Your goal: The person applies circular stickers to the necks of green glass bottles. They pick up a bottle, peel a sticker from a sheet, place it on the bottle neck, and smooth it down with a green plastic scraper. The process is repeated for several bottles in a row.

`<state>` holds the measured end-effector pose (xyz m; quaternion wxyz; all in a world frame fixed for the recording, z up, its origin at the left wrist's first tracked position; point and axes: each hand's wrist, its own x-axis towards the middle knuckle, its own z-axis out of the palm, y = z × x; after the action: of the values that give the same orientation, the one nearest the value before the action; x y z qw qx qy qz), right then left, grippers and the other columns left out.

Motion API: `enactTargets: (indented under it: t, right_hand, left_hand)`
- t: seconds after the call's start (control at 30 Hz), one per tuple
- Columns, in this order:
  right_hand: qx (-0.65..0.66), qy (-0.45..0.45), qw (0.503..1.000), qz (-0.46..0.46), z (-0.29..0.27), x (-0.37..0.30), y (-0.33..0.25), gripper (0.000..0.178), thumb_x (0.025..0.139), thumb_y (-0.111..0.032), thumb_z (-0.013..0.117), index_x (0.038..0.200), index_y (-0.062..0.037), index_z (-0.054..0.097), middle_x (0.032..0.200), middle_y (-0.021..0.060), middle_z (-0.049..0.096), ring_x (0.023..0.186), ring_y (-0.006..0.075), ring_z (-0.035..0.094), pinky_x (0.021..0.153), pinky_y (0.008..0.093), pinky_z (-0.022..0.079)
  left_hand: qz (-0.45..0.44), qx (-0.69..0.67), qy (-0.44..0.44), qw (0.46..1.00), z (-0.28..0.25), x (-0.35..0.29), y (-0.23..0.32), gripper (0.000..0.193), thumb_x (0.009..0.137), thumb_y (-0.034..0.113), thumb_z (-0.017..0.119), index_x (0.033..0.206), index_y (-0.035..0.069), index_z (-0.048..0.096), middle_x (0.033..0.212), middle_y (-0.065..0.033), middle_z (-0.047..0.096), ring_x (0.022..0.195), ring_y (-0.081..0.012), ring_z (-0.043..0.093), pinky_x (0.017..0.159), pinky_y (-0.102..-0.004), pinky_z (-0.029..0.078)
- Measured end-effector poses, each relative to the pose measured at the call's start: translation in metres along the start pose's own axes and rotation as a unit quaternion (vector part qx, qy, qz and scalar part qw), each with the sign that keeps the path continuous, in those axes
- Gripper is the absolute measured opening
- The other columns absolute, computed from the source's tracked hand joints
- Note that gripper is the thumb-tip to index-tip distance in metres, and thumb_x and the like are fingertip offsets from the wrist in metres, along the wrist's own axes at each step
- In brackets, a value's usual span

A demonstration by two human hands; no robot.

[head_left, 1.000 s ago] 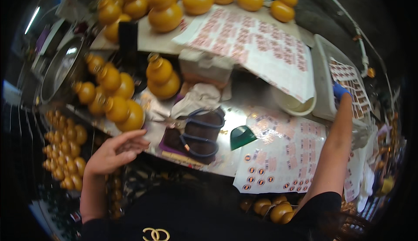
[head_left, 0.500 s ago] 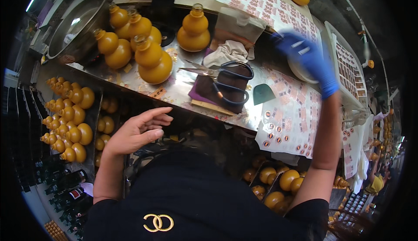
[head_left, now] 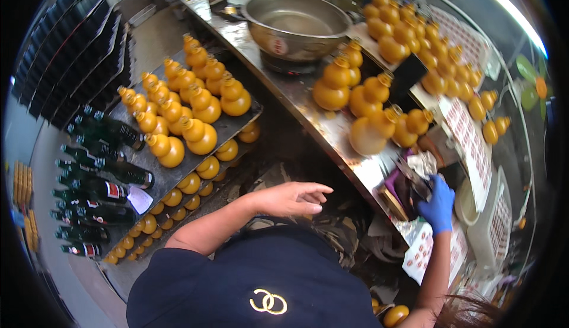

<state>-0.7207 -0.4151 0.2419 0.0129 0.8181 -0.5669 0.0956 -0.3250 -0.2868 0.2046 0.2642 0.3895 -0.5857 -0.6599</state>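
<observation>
The gloved right hand (head_left: pixel 438 202) grips scissors (head_left: pixel 413 177) on the tabletop (head_left: pixel 308 99) beside gourd-shaped bottles (head_left: pixel 368 127); the left hand (head_left: pixel 293 198) hovers open.

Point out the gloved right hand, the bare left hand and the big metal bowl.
gloved right hand (head_left: pixel 438 204), head view, back of the blue glove.
bare left hand (head_left: pixel 290 198), head view, back of the hand.
metal bowl (head_left: pixel 253 9), head view, left rim.

Small bottling workshop: gourd-shaped orange bottles (head_left: pixel 204 138), label sheets (head_left: pixel 468 138), steel counter (head_left: pixel 308 99).
</observation>
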Motion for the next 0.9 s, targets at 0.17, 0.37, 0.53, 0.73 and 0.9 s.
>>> enactTargets:
  t: [0.17,0.37,0.53,0.73,0.9]
  right_hand:
    - [0.178,-0.015,0.982,0.052,-0.078,-0.052,-0.012,0.048,0.067,-0.005,0.063,0.114,-0.0015,0.058,0.108,0.0136,0.062,0.098,0.0268,0.062,0.079,0.0329,0.046]
    - [0.442,-0.137,0.885,-0.063,-0.07,0.001,-0.184,0.054,0.073,-0.011,0.071,0.122,0.0038,0.056,0.107,0.0068,0.057,0.091,0.0138,0.057,0.082,0.0265,0.045]
    - [0.516,-0.151,0.831,-0.144,0.024,0.123,-0.382,0.036,0.086,-0.007,0.064,0.121,0.003,0.059,0.1,0.002,0.064,0.09,0.0086,0.056,0.082,0.0248,0.046]
    - [0.319,0.008,0.913,-0.253,0.126,0.3,-0.534,0.031,0.081,-0.018,0.063,0.103,0.0037,0.065,0.088,0.0176,0.068,0.078,0.0215,0.066,0.073,0.0333,0.05]
    - [0.091,0.04,0.981,-0.168,0.189,0.429,-0.56,0.049,0.077,-0.04,0.063,0.102,0.0018,0.066,0.1,0.027,0.065,0.098,0.0426,0.062,0.084,0.044,0.049]
  left_hand:
    - [-0.009,-0.08,0.068,0.994,-0.025,-0.043,-0.038,0.053,0.095,0.023,0.058,0.142,0.009,0.039,0.128,-0.015,0.055,0.116,-0.0217,0.054,0.099,-0.0334,0.044]
    - [0.006,-0.143,0.144,0.979,-0.028,-0.075,-0.077,0.052,0.095,0.022,0.059,0.141,0.008,0.04,0.126,-0.0131,0.055,0.113,-0.0185,0.055,0.098,-0.0317,0.044]
    - [0.037,-0.128,0.196,0.971,-0.03,-0.124,-0.087,0.056,0.094,0.026,0.06,0.142,0.007,0.038,0.126,-0.0157,0.055,0.116,-0.0214,0.055,0.1,-0.0336,0.044]
    - [-0.041,-0.127,0.451,0.882,-0.032,-0.233,-0.084,0.05,0.091,0.017,0.062,0.137,0.008,0.045,0.122,-0.0149,0.059,0.11,-0.0204,0.058,0.095,-0.0348,0.048]
    - [0.063,-0.038,0.77,0.634,-0.038,-0.303,-0.074,0.021,0.095,0.01,0.055,0.112,-0.001,0.06,0.088,-0.0103,0.069,0.081,-0.0144,0.065,0.075,-0.0279,0.052]
